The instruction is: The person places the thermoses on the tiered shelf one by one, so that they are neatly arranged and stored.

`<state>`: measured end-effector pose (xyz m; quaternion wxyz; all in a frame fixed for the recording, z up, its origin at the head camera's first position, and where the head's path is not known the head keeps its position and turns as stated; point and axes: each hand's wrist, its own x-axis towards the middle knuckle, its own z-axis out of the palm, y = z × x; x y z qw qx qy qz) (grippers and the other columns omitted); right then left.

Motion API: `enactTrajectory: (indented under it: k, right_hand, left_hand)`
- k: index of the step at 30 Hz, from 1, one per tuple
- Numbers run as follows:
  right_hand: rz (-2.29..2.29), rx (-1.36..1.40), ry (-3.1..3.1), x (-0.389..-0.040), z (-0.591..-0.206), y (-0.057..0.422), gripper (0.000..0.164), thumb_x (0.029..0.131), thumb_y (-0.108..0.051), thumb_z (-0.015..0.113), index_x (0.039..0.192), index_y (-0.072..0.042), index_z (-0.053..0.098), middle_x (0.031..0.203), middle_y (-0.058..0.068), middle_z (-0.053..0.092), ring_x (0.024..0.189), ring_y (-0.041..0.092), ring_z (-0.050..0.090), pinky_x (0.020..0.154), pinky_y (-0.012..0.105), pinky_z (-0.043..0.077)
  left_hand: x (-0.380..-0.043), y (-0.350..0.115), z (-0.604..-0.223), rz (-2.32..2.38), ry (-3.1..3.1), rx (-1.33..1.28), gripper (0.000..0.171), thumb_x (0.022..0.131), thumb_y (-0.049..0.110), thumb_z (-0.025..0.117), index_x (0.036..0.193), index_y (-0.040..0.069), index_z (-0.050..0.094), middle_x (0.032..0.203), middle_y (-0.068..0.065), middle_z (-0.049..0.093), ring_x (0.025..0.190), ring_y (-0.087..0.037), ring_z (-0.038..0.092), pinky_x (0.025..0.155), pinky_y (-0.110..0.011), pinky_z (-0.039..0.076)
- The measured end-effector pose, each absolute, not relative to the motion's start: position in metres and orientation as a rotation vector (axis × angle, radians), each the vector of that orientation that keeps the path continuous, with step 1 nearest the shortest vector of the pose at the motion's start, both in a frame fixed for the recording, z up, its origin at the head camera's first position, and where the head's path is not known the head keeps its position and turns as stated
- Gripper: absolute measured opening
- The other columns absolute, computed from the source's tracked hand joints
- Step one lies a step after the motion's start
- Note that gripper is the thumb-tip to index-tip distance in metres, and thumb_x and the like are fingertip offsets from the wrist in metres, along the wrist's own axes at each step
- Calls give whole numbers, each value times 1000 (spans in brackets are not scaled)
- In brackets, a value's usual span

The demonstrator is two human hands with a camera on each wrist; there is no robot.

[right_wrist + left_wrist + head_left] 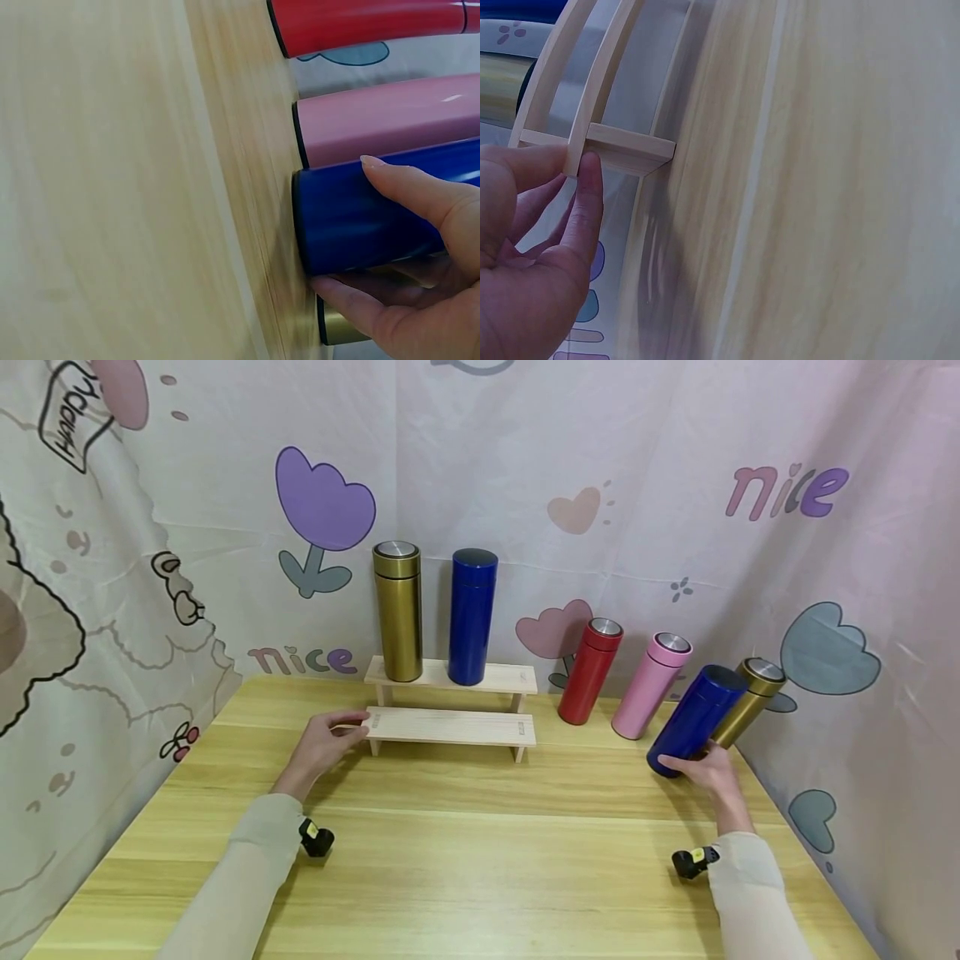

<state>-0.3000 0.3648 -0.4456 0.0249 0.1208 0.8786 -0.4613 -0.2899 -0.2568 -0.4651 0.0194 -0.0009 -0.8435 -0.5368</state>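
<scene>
My left hand [324, 745] pinches the left end of the lower tier of a small wooden two-step stand [450, 727], thumb below and fingers above in the left wrist view. On the upper tier stand a gold thermos [399, 618] and a blue thermos [471, 618], both upright. Over at the right, my right hand [708, 770] grips a second blue thermos [692, 717] near its base, thumb on one side and fingers on the other. Its bottom is at the tabletop. Close behind it is another gold thermos [750, 693], partly hidden by the blue one and the hand.
A pink thermos [651, 689] stands just left of the held blue one, with a red thermos [590, 672] farther left. A printed cloth [465, 460] hangs behind the wooden table [487, 860] and along both sides.
</scene>
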Motion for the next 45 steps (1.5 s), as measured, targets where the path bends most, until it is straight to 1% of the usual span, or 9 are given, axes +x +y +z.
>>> enactTrajectory:
  k: [6,10,16,22,28,35,39,45]
  right_hand:
    - [-1424,361,2734,-301,-446,365,102,95,-28,75,162,9,8,162,39,25,149,55,30,124,63,26]
    - [-1415,380,2750,-301,-446,364,103,94,-28,76,161,10,8,161,40,27,148,55,33,123,63,28]
    - [-1403,428,2768,-302,-448,363,106,92,-27,78,160,11,6,160,40,27,147,55,34,123,63,30]
    - [-1412,440,2771,-301,-449,364,106,92,-27,78,161,10,6,161,40,26,147,55,33,123,63,29]
    - [-1426,423,2771,-300,-447,363,104,93,-26,78,161,10,8,161,40,27,147,55,33,123,63,29]
    - [-1406,432,2790,-299,-446,363,104,92,-28,79,161,8,11,160,39,30,146,54,36,122,63,31]
    - [-1424,427,2788,-298,-446,363,102,93,-27,78,162,8,11,160,39,30,146,54,36,122,64,30]
    - [-1421,395,2792,-296,-445,361,102,92,-29,79,162,7,14,159,39,32,145,54,37,121,65,31]
  left_hand:
    - [-290,-257,-465,-1649,-2624,1,43,103,19,65,141,0,61,147,-26,57,121,-32,65,83,-20,58]
    - [-291,-257,-465,-1643,-2635,25,42,103,18,65,141,1,61,148,-24,57,122,-33,63,83,-18,57]
    - [-291,-257,-465,-1638,-2636,25,42,103,18,65,141,0,61,147,-26,57,119,-30,65,83,-20,57]
    - [-289,-256,-463,-1634,-2644,30,42,103,19,65,141,1,61,147,-25,58,116,-24,66,85,-22,58]
    - [-290,-256,-463,-1648,-2639,19,43,103,19,65,141,0,61,147,-26,57,113,-22,67,85,-24,59]
    - [-290,-256,-463,-1635,-2648,39,42,103,19,65,141,1,62,147,-25,57,106,-11,66,83,-22,58]
    - [-289,-255,-463,-1641,-2645,33,42,103,19,65,141,1,61,147,-25,57,107,-13,66,84,-24,58]
    - [-289,-256,-463,-1647,-2635,11,42,103,17,64,141,0,60,147,-26,57,111,-20,66,85,-25,59]
